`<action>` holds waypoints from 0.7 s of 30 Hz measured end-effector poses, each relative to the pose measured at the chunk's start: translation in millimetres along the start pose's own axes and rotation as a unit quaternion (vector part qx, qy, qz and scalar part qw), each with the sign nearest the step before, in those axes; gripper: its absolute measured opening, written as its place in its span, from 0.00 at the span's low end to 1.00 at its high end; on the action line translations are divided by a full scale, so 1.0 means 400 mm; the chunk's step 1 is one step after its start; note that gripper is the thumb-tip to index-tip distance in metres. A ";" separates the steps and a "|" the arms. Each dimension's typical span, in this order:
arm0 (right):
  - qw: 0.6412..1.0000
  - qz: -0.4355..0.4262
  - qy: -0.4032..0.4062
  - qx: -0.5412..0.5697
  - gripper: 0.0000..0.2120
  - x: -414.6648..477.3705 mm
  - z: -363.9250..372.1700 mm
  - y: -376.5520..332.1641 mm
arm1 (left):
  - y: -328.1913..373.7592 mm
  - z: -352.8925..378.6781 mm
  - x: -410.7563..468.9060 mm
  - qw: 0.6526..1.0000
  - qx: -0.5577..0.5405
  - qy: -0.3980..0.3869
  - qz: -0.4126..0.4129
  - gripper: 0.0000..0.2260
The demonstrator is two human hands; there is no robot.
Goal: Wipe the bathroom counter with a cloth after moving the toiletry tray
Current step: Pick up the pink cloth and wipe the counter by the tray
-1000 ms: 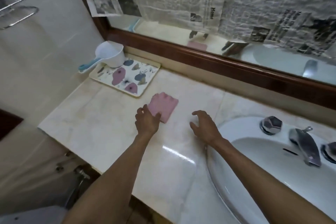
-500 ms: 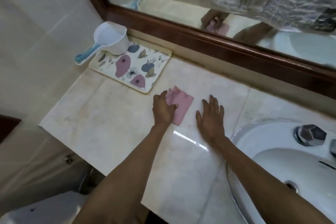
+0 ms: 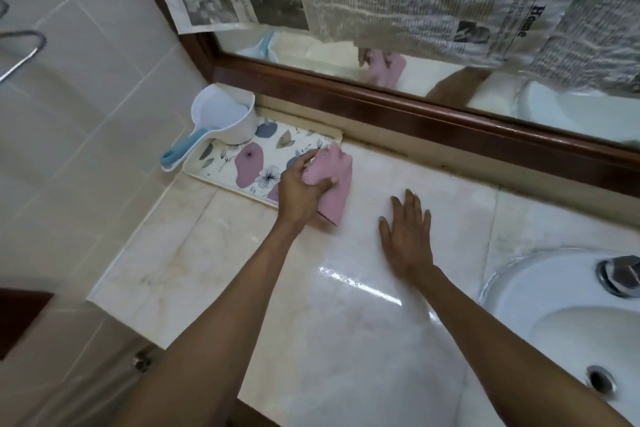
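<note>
A pink cloth (image 3: 336, 180) lies bunched on the pale marble counter (image 3: 346, 315), right beside the toiletry tray. My left hand (image 3: 301, 189) grips the cloth from its left side and overlaps the tray's near right corner. The tray (image 3: 239, 163) is cream with a floral print and sits at the back left of the counter against the mirror frame. A white scoop with a blue handle (image 3: 221, 121) stands on the tray's far left end. My right hand (image 3: 407, 234) lies flat on the counter with fingers spread, a little to the right of the cloth.
A white sink (image 3: 568, 333) with a chrome tap knob (image 3: 620, 274) fills the right side. A wood-framed mirror (image 3: 415, 121) partly covered in newspaper runs along the back. Tiled wall stands on the left, and the counter's edge drops off at the front left.
My left hand has pushed the cloth away from me and leftward until it reaches the tray's right corner. My right hand has flattened on the counter. The view has tilted closer.
</note>
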State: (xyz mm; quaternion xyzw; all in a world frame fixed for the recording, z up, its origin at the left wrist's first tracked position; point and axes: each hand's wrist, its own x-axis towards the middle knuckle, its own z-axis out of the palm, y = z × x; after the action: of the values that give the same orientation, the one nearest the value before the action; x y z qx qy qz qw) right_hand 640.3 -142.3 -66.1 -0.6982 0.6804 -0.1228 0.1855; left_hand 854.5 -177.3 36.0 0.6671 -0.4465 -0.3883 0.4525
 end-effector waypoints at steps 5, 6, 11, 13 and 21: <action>1.000 0.006 -0.015 -0.007 0.31 0.040 0.058 -0.108 | -0.009 -0.089 0.124 1.000 -0.030 -0.006 -0.001 0.27; 1.000 0.013 -0.023 -0.013 0.31 0.044 0.070 -0.124 | -0.027 -0.098 0.139 1.000 -0.019 -0.009 -0.006 0.28; 0.998 0.037 -0.022 -0.045 0.33 0.042 0.101 -0.154 | -0.128 -0.120 0.184 0.998 0.042 -0.026 -0.049 0.31; 0.998 0.034 -0.013 -0.046 0.33 0.039 0.101 -0.150 | -0.155 -0.124 0.193 0.995 0.079 -0.022 -0.049 0.34; 0.998 0.033 0.007 -0.049 0.33 0.033 0.109 -0.150 | -0.194 -0.127 0.208 0.936 0.336 -0.030 0.099 0.41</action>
State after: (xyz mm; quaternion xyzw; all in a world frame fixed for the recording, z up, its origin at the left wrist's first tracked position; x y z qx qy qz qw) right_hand 713.7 -151.3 -80.9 -0.6831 0.7093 -0.0881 0.1501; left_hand 945.5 -228.3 -32.6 0.7211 -0.6278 -0.1885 0.2244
